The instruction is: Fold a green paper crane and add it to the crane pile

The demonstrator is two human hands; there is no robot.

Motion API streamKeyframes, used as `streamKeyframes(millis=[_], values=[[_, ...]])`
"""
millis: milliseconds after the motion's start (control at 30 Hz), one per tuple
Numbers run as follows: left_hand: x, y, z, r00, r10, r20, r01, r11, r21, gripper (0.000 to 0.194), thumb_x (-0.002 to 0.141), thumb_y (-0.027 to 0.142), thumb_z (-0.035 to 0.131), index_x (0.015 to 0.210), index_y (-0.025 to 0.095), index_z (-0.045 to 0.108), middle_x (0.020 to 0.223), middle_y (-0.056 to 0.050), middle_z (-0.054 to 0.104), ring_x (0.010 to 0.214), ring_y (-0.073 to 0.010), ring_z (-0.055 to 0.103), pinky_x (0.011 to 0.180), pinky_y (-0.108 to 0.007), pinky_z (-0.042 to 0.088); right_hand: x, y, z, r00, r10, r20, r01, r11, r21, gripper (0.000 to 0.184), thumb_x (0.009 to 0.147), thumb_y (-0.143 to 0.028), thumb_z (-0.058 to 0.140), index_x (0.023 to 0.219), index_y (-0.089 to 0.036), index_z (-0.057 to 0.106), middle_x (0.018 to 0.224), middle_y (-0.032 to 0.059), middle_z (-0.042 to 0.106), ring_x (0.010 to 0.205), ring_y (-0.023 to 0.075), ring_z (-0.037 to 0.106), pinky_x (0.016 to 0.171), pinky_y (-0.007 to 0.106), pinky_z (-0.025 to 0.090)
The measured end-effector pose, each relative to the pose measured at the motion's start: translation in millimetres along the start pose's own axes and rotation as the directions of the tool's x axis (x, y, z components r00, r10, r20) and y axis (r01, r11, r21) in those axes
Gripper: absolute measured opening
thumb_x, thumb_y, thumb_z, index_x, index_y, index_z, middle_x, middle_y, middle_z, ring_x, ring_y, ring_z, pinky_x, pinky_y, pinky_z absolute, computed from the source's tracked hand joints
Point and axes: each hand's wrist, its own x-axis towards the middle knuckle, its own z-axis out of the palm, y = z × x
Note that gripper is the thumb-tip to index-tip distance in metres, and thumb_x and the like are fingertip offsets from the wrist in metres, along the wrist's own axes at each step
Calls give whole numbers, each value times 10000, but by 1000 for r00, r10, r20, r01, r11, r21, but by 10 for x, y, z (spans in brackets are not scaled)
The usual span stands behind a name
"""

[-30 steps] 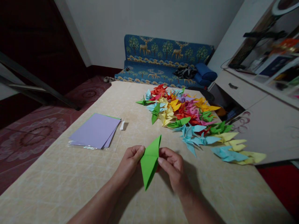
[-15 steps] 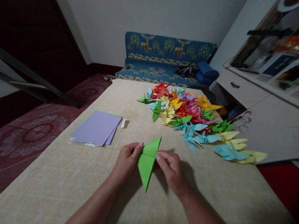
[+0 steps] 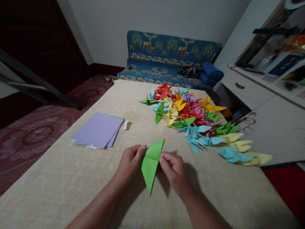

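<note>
A folded sheet of green origami paper point(image 3: 150, 165) is held just above the table, its two points facing away from me and toward me. My left hand point(image 3: 132, 160) pinches its left edge, thumb on top. On the opposite edge, near the crease across the middle, the fingertips of my right hand point(image 3: 173, 167) are closed on the paper. Behind the right fingers a bit of something red shows, mostly hidden. Farther off to the right lies a heap of folded paper cranes point(image 3: 190, 114) in several colours.
A stack of purple paper point(image 3: 98, 128) in clear plastic lies at the left on the cloth-covered table point(image 3: 57, 178), with a small white piece point(image 3: 125, 124) beside it. Beyond the table stands a blue patterned sofa point(image 3: 164, 54). A white cabinet point(image 3: 267, 121) is on the right.
Both hands keep their pinch on the green paper, which has tilted very slightly. The cranes and the purple stack have stayed put.
</note>
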Motion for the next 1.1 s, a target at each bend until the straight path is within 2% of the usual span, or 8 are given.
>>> streamKeyframes(millis=[167,400,500,600,733,800,933,1100], values=[[4,-4,37,1000,-1,-18,0,999,-46,501,797,589,612,580,142,555,513,27,446,481,-86,377,448,-204,283,-10,6,36,991,127,41,-132,971,199,194,842,-292,583,694,-168,562,612,-29,487,550,107,449,505,211,356],[-38,103,85,974,-150,168,203,908,-368,488,823,557,608,591,131,560,492,3,513,429,-83,427,427,-195,315,30,-104,43,990,119,73,-138,906,401,282,844,-403,645,712,-156,621,613,-8,584,561,120,552,541,222,453],[-22,109,72,941,-148,303,301,776,-555,475,816,484,652,542,151,453,454,63,368,398,-39,305,395,-157,236,70,-169,54,996,66,-60,-41,937,348,233,849,-402,660,826,-171,658,710,7,644,592,114,574,559,216,459],[-1,63,64,869,-180,460,471,585,-660,453,729,349,762,557,174,381,472,108,253,397,-20,208,376,-133,189,122,-201,88,980,-7,-199,55,970,238,268,809,-387,709,992,-204,639,958,41,672,812,154,622,676,239,487],[-14,-6,86,788,-230,570,607,442,-660,404,697,244,792,605,176,404,463,128,226,381,-12,173,360,-112,185,182,-172,205,991,7,-136,25,972,234,509,705,-376,795,1145,-220,593,1183,71,639,1117,222,571,912,314,469],[-30,-22,107,767,-266,583,638,411,-652,365,727,254,778,638,172,434,462,135,211,373,-10,159,355,-104,180,195,-143,280,994,93,-62,-66,939,337,503,696,-388,798,1127,-202,619,1092,67,674,1013,207,615,865,308,499],[-42,-21,148,760,-321,565,649,399,-647,426,799,366,724,602,177,396,446,132,191,358,-7,164,348,-104,166,184,-102,387,965,253,66,-248,809,533,443,678,-395,816,1030,-159,688,753,12,654,639,117,593,549,204,500],[-43,23,172,763,-290,577,644,412,-645,539,816,507,667,549,192,319,427,122,192,363,-9,159,350,-120,147,144,-60,423,963,267,39,-230,735,638,337,683,-385,827,907,-162,711,728,1,624,624,92,563,521,167,489]])
